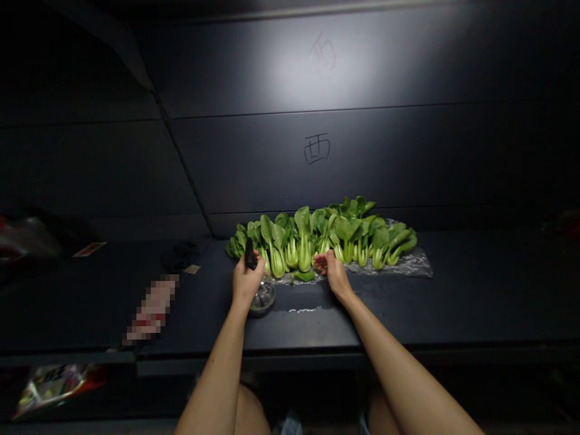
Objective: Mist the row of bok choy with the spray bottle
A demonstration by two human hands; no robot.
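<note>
Several heads of bok choy (304, 241) stand in a row against the back panel, leaves up and pale stems toward me. Clear plastic film (410, 263) lies beneath them and shows at the right end. My left hand (248, 279) is closed around the neck of a clear spray bottle (263, 299) with a black head, in front of the row's left part. At the middle of the row, my right hand (336, 275) is beside the stems, its fingers curved and parted from the thumb. Whether it touches a stem is unclear. A loose leaf (304, 276) lies between the hands.
The dark shelf (475, 290) has a wet patch (304, 309) near its front. To the left are a dark cloth-like bundle (180, 256), a small card (193, 269) and a pixelated item (151, 309). A shiny package (52, 386) lies on the lower level.
</note>
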